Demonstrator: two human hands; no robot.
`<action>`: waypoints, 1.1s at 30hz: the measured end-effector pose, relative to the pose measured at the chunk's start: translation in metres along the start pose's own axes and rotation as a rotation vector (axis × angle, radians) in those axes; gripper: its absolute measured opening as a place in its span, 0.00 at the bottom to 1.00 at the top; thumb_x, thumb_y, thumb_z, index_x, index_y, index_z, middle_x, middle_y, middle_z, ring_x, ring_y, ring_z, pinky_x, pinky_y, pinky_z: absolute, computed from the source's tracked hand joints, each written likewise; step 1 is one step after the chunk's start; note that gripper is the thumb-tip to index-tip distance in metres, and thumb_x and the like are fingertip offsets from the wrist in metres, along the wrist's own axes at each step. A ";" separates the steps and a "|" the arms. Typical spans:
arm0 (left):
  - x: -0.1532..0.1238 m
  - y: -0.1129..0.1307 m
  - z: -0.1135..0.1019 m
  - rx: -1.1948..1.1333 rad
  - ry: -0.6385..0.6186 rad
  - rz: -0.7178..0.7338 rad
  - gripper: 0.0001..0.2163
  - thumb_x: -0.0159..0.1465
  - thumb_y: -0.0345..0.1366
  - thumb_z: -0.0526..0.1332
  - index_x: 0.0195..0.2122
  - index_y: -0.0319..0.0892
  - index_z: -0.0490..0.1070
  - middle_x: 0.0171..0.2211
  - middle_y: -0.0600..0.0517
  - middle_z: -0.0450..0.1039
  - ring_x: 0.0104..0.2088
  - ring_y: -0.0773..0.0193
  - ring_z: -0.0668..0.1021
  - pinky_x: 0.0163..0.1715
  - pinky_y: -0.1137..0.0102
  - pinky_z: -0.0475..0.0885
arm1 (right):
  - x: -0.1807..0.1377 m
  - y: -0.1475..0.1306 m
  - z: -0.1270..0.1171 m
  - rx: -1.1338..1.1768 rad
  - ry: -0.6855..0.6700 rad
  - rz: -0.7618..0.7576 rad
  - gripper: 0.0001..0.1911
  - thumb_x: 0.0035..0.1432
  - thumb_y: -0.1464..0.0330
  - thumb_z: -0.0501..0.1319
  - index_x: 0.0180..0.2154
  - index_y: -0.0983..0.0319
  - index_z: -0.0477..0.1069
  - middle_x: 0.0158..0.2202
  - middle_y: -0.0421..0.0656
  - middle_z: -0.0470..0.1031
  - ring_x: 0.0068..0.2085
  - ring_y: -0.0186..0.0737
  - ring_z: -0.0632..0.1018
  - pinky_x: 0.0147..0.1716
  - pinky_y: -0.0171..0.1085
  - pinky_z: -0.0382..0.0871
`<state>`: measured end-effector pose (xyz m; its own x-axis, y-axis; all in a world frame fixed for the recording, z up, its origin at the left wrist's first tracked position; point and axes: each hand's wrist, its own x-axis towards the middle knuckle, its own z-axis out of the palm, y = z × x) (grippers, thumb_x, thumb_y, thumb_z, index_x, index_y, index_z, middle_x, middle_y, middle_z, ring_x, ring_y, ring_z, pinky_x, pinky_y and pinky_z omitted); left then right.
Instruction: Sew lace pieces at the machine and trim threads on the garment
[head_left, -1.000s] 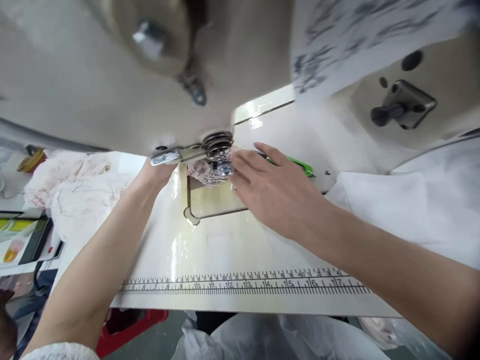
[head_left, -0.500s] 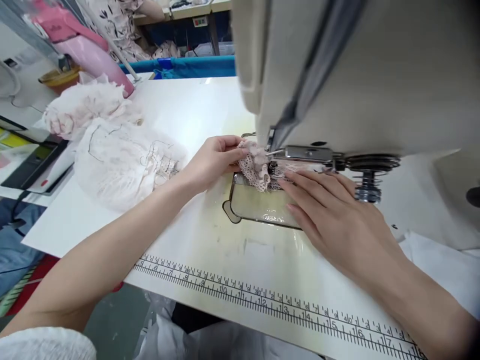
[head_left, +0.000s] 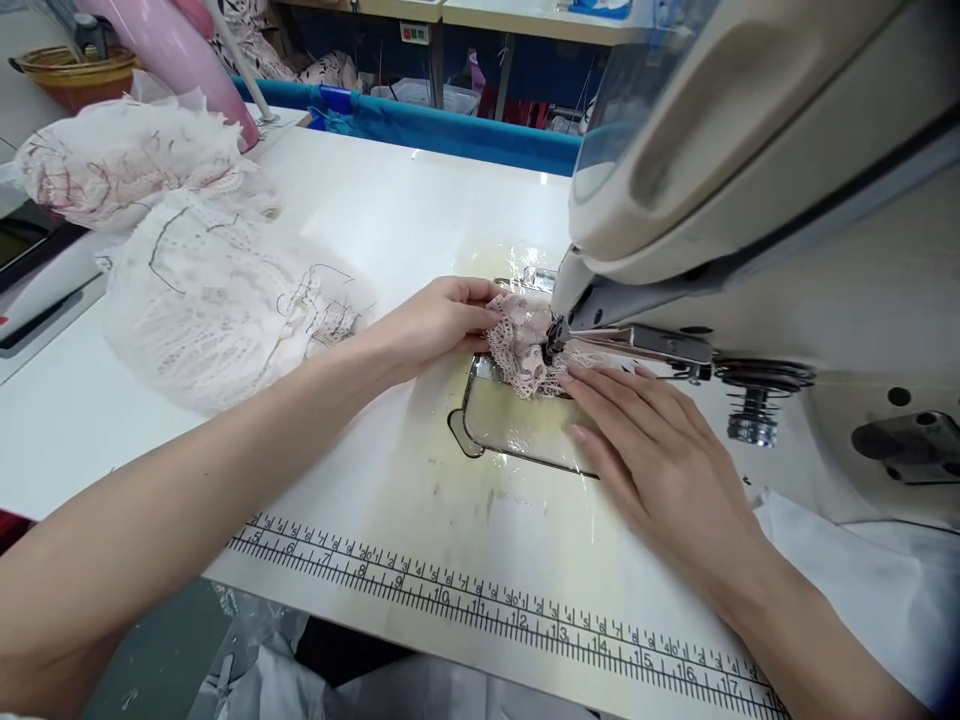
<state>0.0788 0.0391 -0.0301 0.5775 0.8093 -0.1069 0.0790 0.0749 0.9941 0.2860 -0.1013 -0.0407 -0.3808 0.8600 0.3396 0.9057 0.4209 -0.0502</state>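
- Left hand [head_left: 435, 322]: fingers pinched closed on the left edge of the lace piece [head_left: 517, 345].
- Right hand [head_left: 664, 455]: spread flat, palm down, gripping nothing. Its fingertips press the lace piece's near edge.
- Lace piece: one, bunched on the metal plate [head_left: 517, 430], directly beneath the sewing machine [head_left: 750, 150] foot.
- Table [head_left: 390, 210]: one printed ruler strip [head_left: 487, 608] runs along the near edge.
- Near lace heap [head_left: 202, 300] and far lace heap [head_left: 112, 160]: two in total, touching, at the left.
- Brown bowl [head_left: 71, 72]: one, behind the heaps. Its contents cannot be made out.

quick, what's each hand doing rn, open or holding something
left hand: closed, pinching the lace piece.
right hand: open, fingers flat, tips on the lace piece.
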 end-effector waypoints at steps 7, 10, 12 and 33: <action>0.001 -0.001 -0.002 -0.041 -0.009 -0.017 0.08 0.59 0.24 0.57 0.35 0.40 0.74 0.36 0.47 0.79 0.38 0.58 0.82 0.43 0.61 0.80 | 0.001 -0.001 -0.001 0.017 0.028 -0.005 0.20 0.68 0.71 0.53 0.60 0.61 0.66 0.59 0.47 0.71 0.58 0.49 0.73 0.58 0.54 0.67; 0.001 -0.001 -0.003 -0.042 -0.028 0.002 0.07 0.59 0.26 0.57 0.35 0.40 0.74 0.36 0.47 0.79 0.38 0.58 0.82 0.43 0.60 0.80 | 0.001 -0.002 -0.002 0.022 0.025 -0.005 0.18 0.68 0.71 0.53 0.58 0.61 0.67 0.59 0.47 0.72 0.58 0.49 0.73 0.58 0.54 0.67; 0.001 -0.001 -0.003 -0.020 -0.025 0.003 0.07 0.59 0.26 0.57 0.35 0.40 0.74 0.36 0.47 0.79 0.38 0.58 0.82 0.43 0.60 0.80 | 0.001 -0.002 -0.002 0.025 0.023 -0.001 0.17 0.68 0.71 0.53 0.56 0.62 0.68 0.58 0.47 0.73 0.58 0.48 0.73 0.58 0.53 0.67; -0.003 0.013 0.008 -0.229 0.086 -0.207 0.12 0.63 0.16 0.52 0.32 0.35 0.72 0.29 0.52 0.73 0.30 0.69 0.77 0.39 0.71 0.72 | 0.001 -0.001 -0.002 0.005 0.040 -0.009 0.14 0.68 0.70 0.54 0.53 0.65 0.68 0.52 0.47 0.77 0.57 0.46 0.73 0.59 0.52 0.66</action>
<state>0.0847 0.0333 -0.0171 0.4964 0.8089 -0.3150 -0.0032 0.3645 0.9312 0.2848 -0.1016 -0.0388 -0.3815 0.8440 0.3770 0.9011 0.4305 -0.0519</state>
